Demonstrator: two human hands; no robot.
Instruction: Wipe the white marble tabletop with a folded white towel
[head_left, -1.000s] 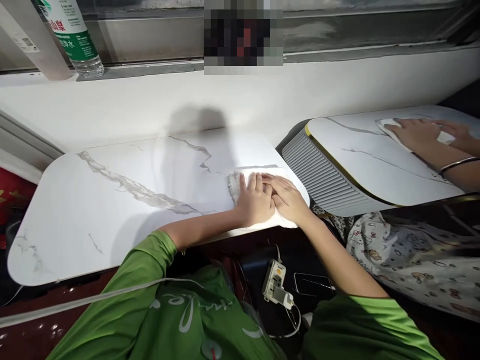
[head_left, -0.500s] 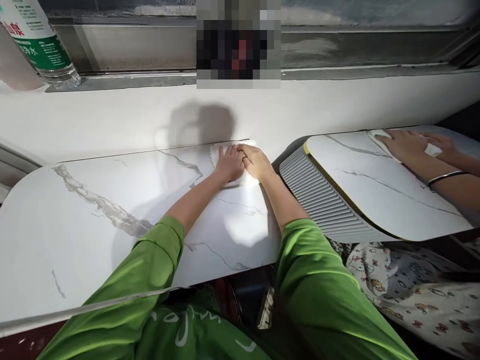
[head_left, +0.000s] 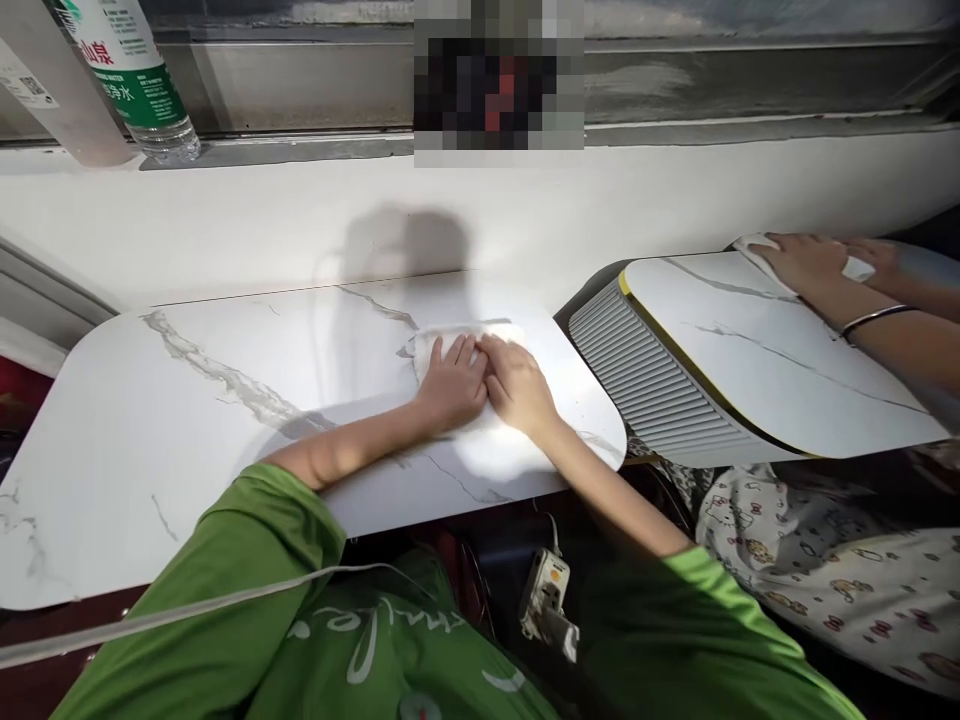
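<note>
A white cloth (head_left: 480, 328) lies flat on the white marble-patterned tabletop (head_left: 187, 440), right of its middle. My left hand (head_left: 453, 380) rests on the cloth, palm down with its fingers spread. Beside it my right hand (head_left: 517, 385) also lies palm down on the cloth, fingers stretched forward and slightly bent. The thumb sides of both hands meet. Much of the cloth is hidden beneath them, and bright light washes out its near edge.
To the right, another person's hands (head_left: 817, 262) press a white cloth (head_left: 752, 243) on a second marble-patterned table (head_left: 720, 310). A water bottle (head_left: 154, 100) and a translucent container (head_left: 82, 110) stand on the sill. A power strip (head_left: 545, 590) hangs below the table's front edge.
Both my hands have drawn the cloth from the table's back edge toward me. The other person's hands have shifted slightly toward the back. My view has moved a little.
</note>
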